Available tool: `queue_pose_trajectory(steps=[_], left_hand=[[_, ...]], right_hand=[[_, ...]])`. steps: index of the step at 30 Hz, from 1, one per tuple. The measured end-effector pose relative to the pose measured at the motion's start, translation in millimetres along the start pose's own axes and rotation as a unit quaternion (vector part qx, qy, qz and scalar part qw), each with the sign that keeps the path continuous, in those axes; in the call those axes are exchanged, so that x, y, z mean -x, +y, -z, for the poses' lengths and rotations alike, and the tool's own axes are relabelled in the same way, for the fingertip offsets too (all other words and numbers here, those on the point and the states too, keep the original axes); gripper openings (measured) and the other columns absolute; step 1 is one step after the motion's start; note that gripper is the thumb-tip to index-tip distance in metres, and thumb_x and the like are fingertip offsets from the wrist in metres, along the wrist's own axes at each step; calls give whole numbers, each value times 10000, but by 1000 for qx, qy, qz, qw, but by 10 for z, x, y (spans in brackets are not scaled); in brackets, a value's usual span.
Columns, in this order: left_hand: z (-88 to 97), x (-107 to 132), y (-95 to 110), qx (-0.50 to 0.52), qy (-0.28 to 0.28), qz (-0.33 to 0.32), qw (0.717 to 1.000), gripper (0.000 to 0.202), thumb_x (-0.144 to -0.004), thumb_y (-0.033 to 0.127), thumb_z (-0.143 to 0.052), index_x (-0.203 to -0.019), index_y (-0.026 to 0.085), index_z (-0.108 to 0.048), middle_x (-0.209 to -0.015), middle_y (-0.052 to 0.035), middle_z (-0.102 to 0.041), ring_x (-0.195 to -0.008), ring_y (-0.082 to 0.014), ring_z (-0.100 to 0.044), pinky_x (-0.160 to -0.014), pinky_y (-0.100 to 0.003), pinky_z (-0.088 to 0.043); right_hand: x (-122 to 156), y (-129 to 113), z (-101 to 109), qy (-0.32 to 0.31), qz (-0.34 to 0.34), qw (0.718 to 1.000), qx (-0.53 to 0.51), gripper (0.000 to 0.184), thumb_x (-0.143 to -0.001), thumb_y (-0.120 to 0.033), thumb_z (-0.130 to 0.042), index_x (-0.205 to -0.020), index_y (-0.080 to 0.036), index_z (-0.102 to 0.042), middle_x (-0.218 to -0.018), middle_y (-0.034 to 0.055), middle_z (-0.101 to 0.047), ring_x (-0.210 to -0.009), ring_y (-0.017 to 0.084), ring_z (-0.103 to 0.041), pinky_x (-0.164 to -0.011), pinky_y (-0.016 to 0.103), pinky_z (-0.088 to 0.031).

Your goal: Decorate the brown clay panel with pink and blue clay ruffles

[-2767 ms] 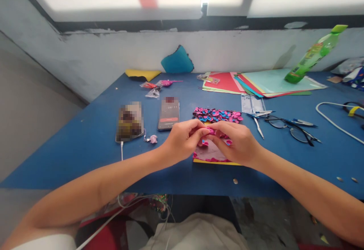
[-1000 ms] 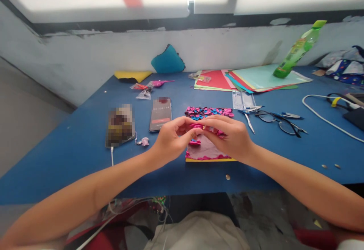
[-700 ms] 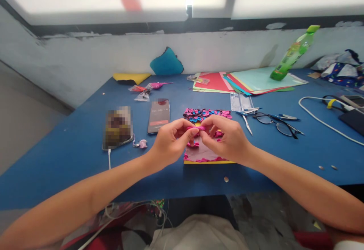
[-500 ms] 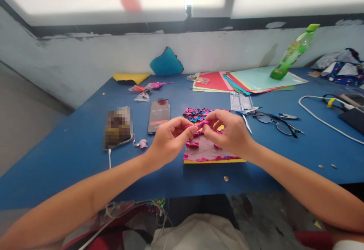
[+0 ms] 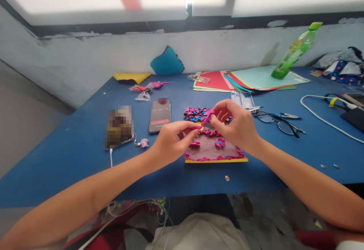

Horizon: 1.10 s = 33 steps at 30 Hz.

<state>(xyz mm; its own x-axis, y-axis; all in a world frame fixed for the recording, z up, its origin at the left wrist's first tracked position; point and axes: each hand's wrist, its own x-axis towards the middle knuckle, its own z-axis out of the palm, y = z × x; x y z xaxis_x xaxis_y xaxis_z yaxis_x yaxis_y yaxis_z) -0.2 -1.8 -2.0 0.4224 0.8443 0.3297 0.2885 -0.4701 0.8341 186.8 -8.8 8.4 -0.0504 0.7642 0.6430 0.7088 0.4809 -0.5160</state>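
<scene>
Between my hands a soft pink strip [image 5: 208,117], which looks like modelling clay, is held slantwise. My left hand [image 5: 173,141] pinches its lower end, and my right hand [image 5: 238,127] pinches the upper end between thumb and fingers. Beneath them lies a yellow-edged board [image 5: 216,161] with a greyish-mauve surface. Pink wavy trim runs along its near edge, and a pink and blue flower [image 5: 220,142] sits on it. Crowded pink and blue petals [image 5: 196,114] cover the far part. My hands hide some of the board's middle.
Left of the board are a phone with a timer [image 5: 159,115], a second phone [image 5: 118,128] on a cable, and a small charm [image 5: 143,142]. To the right lie glasses [image 5: 280,124] and blue-handled tools [image 5: 290,116]. A green bottle [image 5: 290,55] stands on coloured paper sheets [image 5: 256,77].
My right hand has moved up and slightly right, and my left slightly down, so the pink strip now slants more between them. The flower on the board has come into view.
</scene>
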Motion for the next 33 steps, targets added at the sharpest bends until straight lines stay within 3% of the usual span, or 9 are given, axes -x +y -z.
queue_pose_trajectory(steps=[4, 7, 12, 16, 19, 26, 30, 33], left_hand=[[24, -48, 9, -16, 65, 30, 997, 175, -793, 242, -614, -876, 143, -731, -766, -50, -742, -636, -153, -658, -600, -235, -536], [47, -56, 68, 58, 41, 63, 995, 163, -794, 234, -605, -844, 155, -739, -710, -25, -733, -606, -141, -649, -548, -212, -526], [38, -27, 98, 181, -50, 101, 977, 248, -847, 327, -562, -871, 135, -717, -686, -36, -725, -549, -116, -632, -504, -195, -516], [0, -1, 66, 233, -38, 117, 965, 265, -683, 271, -748, -892, 129, -669, -764, -36, -728, -667, -150, -684, -598, -222, -567], [-7, 10, 79, 240, -26, 119, 963, 212, -681, 284, -750, -771, 122, -647, -670, -21, -694, -637, -153, -681, -597, -236, -574], [16, -29, 189, 251, 8, 133, 959, 192, -680, 279, -758, -698, 124, -647, -575, -7, -670, -544, -122, -636, -509, -206, -518], [34, -71, 174, 253, 36, 151, 955, 184, -638, 241, -788, -658, 130, -643, -560, 0, -667, -534, -110, -618, -447, -176, -423], [65, -86, 140, 256, 22, 163, 953, 178, -659, 260, -775, -707, 129, -665, -566, -3, -667, -526, -99, -605, -424, -165, -352]], right_hand=[[47, -56, 4, -40, 118, 991, -56, 32, -791, -166, -599, -800, -190, -579, -704, -7, -614, -592, 92, -583, -560, 214, -492], [65, -26, -31, -59, 185, 978, -72, 36, -835, -178, -612, -862, -183, -635, -815, 35, -640, -713, 110, -621, -655, 234, -526], [66, 58, -69, -63, 167, 983, -52, 165, -837, -157, -618, -997, -181, -651, -887, 52, -659, -731, 113, -641, -658, 231, -545], [92, 27, -61, -53, 183, 981, -29, 164, -838, -148, -616, -996, -154, -656, -907, 75, -707, -804, 139, -675, -738, 243, -557], [123, -31, -58, -55, 204, 977, -32, 103, -842, -147, -599, -927, -151, -656, -866, 63, -733, -788, 140, -694, -732, 224, -554], [94, -68, -39, -46, 149, 987, -46, 69, -817, -151, -576, -805, -151, -644, -692, 11, -715, -576, 87, -647, -576, 162, -500], [51, -30, -35, -63, 82, 993, -49, 74, -791, -187, -578, -752, -155, -633, -603, -6, -678, -510, 88, -617, -518, 171, -477], [24, -4, -34, -79, 30, 994, -62, 92, -785, -210, -570, -737, -162, -631, -606, -3, -680, -508, 96, -623, -500, 177, -464]])
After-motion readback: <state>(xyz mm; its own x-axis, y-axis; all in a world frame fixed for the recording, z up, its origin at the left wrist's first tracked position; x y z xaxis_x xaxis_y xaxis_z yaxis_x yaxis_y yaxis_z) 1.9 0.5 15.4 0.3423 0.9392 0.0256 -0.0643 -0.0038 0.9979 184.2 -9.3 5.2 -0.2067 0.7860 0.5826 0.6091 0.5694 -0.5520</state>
